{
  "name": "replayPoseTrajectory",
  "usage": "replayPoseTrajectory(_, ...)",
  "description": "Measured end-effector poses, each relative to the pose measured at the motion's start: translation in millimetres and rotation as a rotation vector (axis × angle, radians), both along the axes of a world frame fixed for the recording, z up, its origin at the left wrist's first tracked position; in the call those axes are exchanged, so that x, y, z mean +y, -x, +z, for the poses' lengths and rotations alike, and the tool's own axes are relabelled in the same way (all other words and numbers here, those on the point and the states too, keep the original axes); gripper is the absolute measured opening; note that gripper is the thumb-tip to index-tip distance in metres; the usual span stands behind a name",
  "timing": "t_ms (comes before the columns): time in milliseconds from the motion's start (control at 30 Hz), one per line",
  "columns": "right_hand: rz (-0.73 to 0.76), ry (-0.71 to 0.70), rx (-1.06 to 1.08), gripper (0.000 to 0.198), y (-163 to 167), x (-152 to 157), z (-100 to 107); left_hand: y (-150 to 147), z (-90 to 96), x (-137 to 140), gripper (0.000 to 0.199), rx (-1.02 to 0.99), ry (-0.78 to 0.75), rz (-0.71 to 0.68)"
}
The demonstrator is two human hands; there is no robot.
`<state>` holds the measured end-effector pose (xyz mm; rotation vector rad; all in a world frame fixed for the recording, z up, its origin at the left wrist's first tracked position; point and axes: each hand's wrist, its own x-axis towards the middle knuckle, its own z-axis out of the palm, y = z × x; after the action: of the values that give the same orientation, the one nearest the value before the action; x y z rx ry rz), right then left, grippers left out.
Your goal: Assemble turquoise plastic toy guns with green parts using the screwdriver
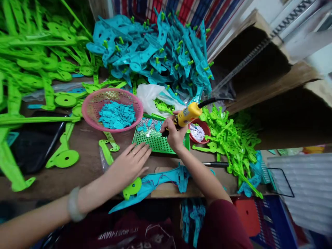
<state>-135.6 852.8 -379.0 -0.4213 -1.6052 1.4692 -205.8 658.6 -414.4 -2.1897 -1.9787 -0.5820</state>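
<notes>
My right hand (175,133) is wrapped round a yellow and black electric screwdriver (190,113), its cord trailing off to the upper right. The tool is over a green perforated tray (155,141) that holds small screws and several small blue plastic pieces (147,125); its tip is hidden by the hand. With its fingers stretched out, my left hand (133,160) lies flat near the tray's front left corner and holds nothing. Below both hands, at the table edge, rests a long blue plastic part (158,178) with a green disc piece (132,187) at its left end.
A pink basket (85,116) of small blue pieces stands left of the tray, and a red basket (207,129) right of it. Piles of green parts (38,62) and blue parts (155,48) cover the back. Open cardboard boxes (272,97) stand at right, near a black-handled tool (216,164).
</notes>
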Motion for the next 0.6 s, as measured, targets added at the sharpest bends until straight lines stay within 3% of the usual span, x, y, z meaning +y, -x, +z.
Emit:
replayPoseTrajectory(167,-0.035,0.013,0.027,0.036,8,1,-21,-15,6.6,-51,0.041,-0.267,-0.125,-0.028)
replayPoseTrajectory(267,-0.022,0.016,0.009,0.037,10,2,-25,-16,-1.9,-84,0.038,-0.376,-0.117,-0.083)
replayPoseTrajectory(367,0.005,0.013,-0.026,0.039,12,1,-28,-11,-14.7,-108,0.043,-0.346,-0.044,-0.133)
replayPoseTrajectory(467,0.01,0.006,-0.085,0.041,12,-1,-30,-5,-23.3,-115,0.046,-0.308,0.009,-0.144)
replayPoseTrajectory(600,-0.012,0.001,-0.125,0.04,15,-1,-31,0,-28.0,-105,0.042,-0.279,-0.022,-0.174)
